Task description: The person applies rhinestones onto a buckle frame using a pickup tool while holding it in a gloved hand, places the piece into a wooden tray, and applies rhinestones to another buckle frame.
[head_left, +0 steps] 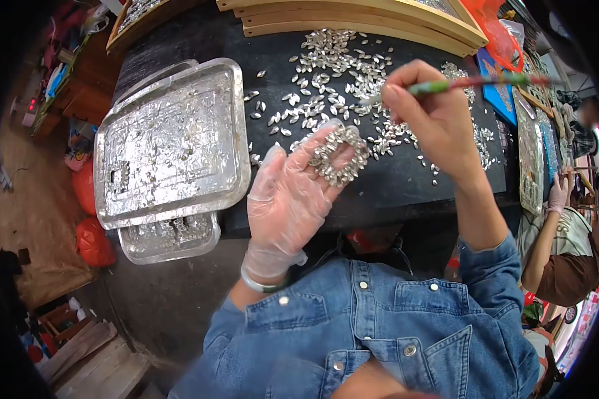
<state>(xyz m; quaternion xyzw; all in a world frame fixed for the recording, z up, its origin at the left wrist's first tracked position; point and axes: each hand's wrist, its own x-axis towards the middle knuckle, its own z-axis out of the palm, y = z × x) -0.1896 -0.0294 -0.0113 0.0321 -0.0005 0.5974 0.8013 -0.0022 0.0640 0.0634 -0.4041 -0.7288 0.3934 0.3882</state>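
My left hand [283,199], in a clear plastic glove, is turned palm up. Its fingers support a ring-shaped piece covered in silver rhinestones [340,157], with an open centre. My right hand [436,113] is bare and pinches a fine paintbrush [439,86] with a red-and-green handle. The brush's dark, thin tip points left, over the loose stones and just above the ring, apart from it. Many leaf-shaped silver rhinestones [323,83] lie scattered on the black tabletop [406,189] beyond both hands.
Left of my hands, a clear plastic tray [236,169] with shiny bits sits on another tray [209,249], overhanging the table edge. Stacked wooden frames [353,26] stand at the back. A red plastic bag [489,30] and blue tray [496,86] are at right, near a co-worker's gloved hand [559,196].
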